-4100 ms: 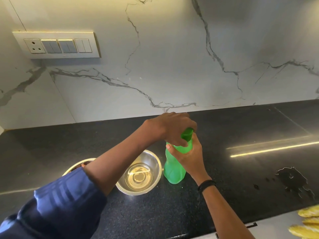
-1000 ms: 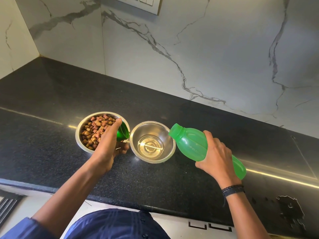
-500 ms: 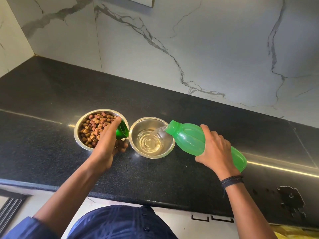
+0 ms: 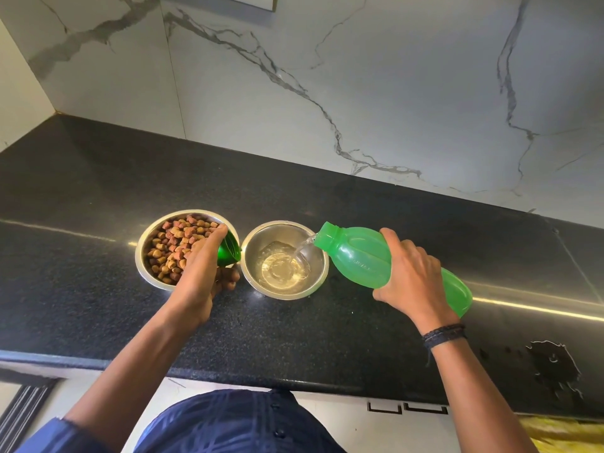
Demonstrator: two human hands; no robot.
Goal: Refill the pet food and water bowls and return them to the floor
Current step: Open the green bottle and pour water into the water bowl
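Since a second ago the green bottle point(image 4: 376, 261) has tipped further, and water now streams into the steel water bowl point(image 4: 313, 250) between the hands. The right hand point(image 4: 410, 276) wraps the bottle; the left hand point(image 4: 199, 273) grips the green cap point(image 4: 228, 251) over the kibble bowl point(image 4: 147, 243) on the worktop point(image 4: 294, 338).

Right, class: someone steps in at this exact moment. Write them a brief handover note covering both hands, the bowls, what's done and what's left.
Left hand: shut on the green bottle cap, between the two bowls.
Right hand: shut on the tilted green water bottle, water streaming into the steel water bowl.
Kibble bowl: filled, beside the water bowl on the black countertop.
Done: kibble. Under way: water, shallow so far.
Left: finish pouring, recap the bottle, return both bowls to the floor.
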